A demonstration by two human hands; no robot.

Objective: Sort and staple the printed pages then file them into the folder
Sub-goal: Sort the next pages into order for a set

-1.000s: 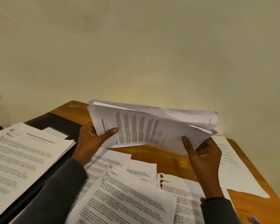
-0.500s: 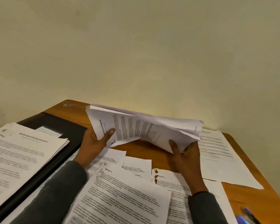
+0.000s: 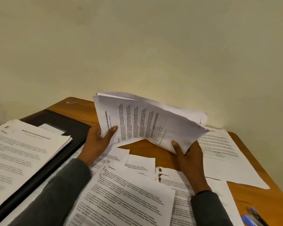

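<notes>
A bundle of printed pages (image 3: 147,124) is held sideways above the wooden table (image 3: 153,149), sagging in the middle. My left hand (image 3: 99,141) grips its left end, thumb on the front sheet. My right hand (image 3: 189,154) grips its lower right corner, thumb on top. A black folder (image 3: 64,123) lies open at the left with a stack of pages (image 3: 21,150) on it. Loose printed sheets (image 3: 126,193) are spread on the table under my arms. No stapler is visible.
A single sheet (image 3: 225,157) lies at the right, reaching towards the table's edge. Blue pens (image 3: 253,217) sit at the bottom right corner. A plain wall stands right behind the table. A cable hangs at the far left.
The bundle has tilted more upright at its left end and come lower, its middle near the table. Both hands kept their grip.
</notes>
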